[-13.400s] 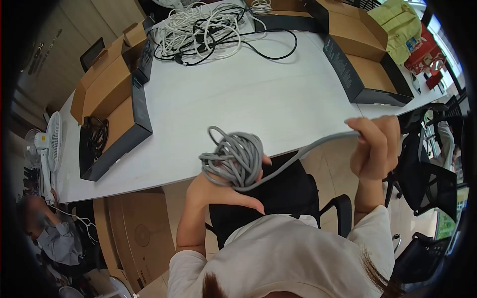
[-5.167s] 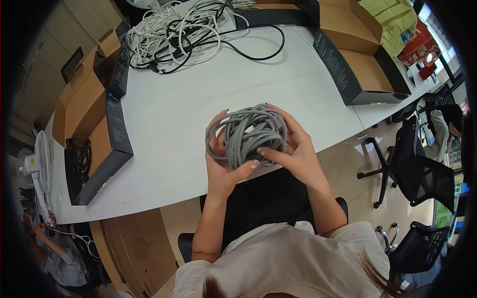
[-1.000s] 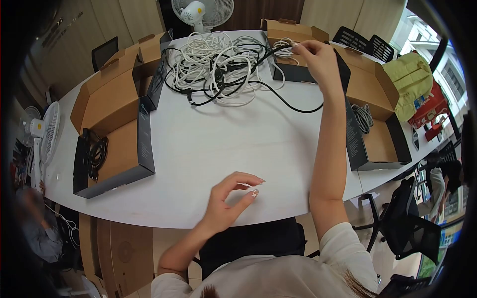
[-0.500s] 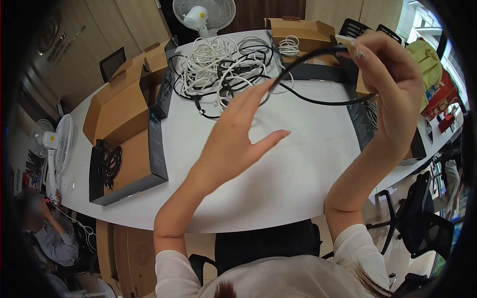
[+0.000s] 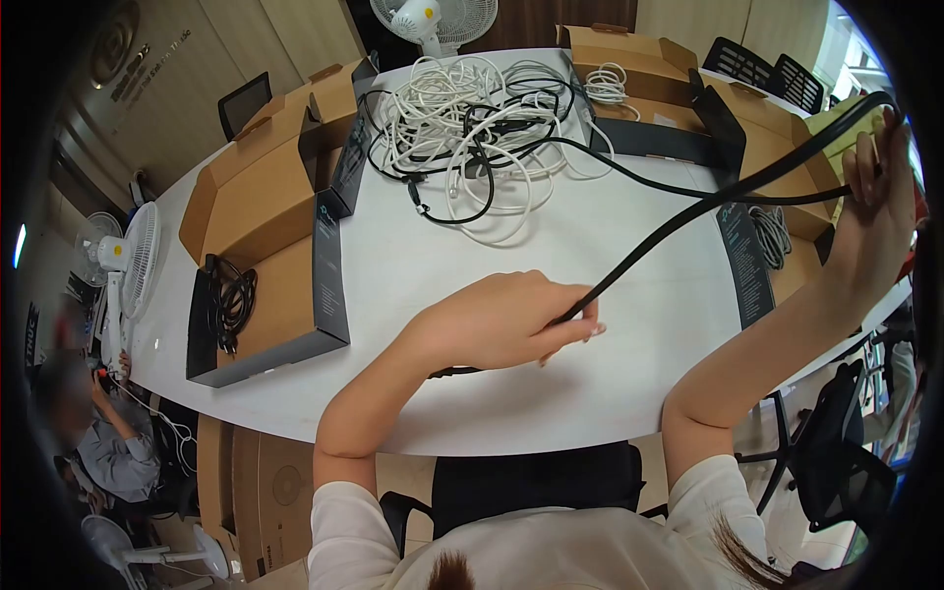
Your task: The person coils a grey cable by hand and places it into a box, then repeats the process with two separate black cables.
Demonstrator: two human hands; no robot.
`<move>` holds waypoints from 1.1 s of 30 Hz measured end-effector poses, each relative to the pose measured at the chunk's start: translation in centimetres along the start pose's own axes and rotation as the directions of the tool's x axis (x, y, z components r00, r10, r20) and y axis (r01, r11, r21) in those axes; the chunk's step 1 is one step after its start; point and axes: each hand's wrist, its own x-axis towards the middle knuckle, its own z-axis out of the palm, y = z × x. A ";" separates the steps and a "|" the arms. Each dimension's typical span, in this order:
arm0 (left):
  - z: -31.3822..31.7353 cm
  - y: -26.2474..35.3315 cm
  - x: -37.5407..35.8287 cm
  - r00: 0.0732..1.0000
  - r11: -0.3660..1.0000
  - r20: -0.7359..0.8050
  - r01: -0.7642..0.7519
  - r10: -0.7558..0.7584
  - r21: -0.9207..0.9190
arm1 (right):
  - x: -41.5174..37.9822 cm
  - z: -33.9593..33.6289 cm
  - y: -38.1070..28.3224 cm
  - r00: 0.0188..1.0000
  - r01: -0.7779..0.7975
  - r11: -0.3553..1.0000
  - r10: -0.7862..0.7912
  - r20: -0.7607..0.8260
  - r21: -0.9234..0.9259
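A black cable [image 5: 678, 224] runs between my two hands in a long slant. My left hand [image 5: 506, 320] is closed around it low over the front of the table, and a short end of the cable shows below the wrist. Raised at the far right, my right hand [image 5: 875, 182] grips the same cable where it bends back. From there a strand leads left into a tangled pile of white cables [image 5: 442, 108] mixed with black ones. A black plug end [image 5: 418, 197] lies at the pile's front left.
Open cardboard boxes stand around the white table [image 5: 472, 403]. The left box [image 5: 265, 285] holds a coiled black cable [image 5: 232, 305], the back box [image 5: 649, 108] a white coil [image 5: 607, 84], the right box [image 5: 787, 265] a grey coil [image 5: 771, 236]. A person [image 5: 113, 442] sits at far left.
My left hand has come down toward the table's front and closed on the cable. My right hand has moved outward to the right, stretching a longer length of cable from the pile.
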 end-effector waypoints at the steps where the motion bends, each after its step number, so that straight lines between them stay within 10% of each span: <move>1: -0.3 0.0 -0.1 0.998 0.999 0.062 0.008 -0.005 -0.038 | 0.4 -0.4 0.8 1.000 -0.017 0.999 0.018 -0.010 0.036; 3: -0.9 -0.2 -0.3 0.982 0.994 0.186 0.030 -0.009 -0.108 | 1.1 -0.8 2.4 0.998 -0.051 0.993 0.055 -0.030 0.108; 7: -1.1 -0.4 -0.6 0.998 0.831 -0.066 -0.039 0.003 -0.556 | 1.5 -0.1 4.4 0.986 -0.129 0.991 0.132 -0.104 0.029; 10: -2.7 -0.3 -0.4 0.979 0.704 -0.201 -0.163 0.029 -0.691 | 1.0 1.0 4.4 0.989 -0.143 0.934 0.126 -0.074 -0.327; 14: -1.8 0.4 -1.1 0.976 0.457 -0.217 -0.193 -0.001 -0.868 | -0.1 3.0 4.2 0.874 0.383 0.432 -0.457 0.167 -0.817; 19: 2.0 1.2 -4.0 0.997 0.148 -0.076 -0.079 0.027 -0.986 | -4.6 8.3 -2.7 0.631 0.724 0.531 -0.252 0.733 -0.441; 23: 4.9 2.1 -7.1 0.989 -0.019 -0.092 -0.091 0.111 -0.996 | -11.0 12.8 -1.6 0.287 0.563 0.826 -0.219 0.932 0.021; 29: 5.7 -0.2 -9.6 0.796 -0.782 -0.554 -0.175 0.246 -0.598 | -13.6 13.6 0.6 0.303 0.237 0.971 -0.065 0.951 -0.009; 33: 5.6 -2.2 -10.1 0.538 -0.849 -0.843 -0.437 0.017 -0.296 | -16.1 12.0 1.2 0.303 0.141 0.975 0.122 0.945 -0.171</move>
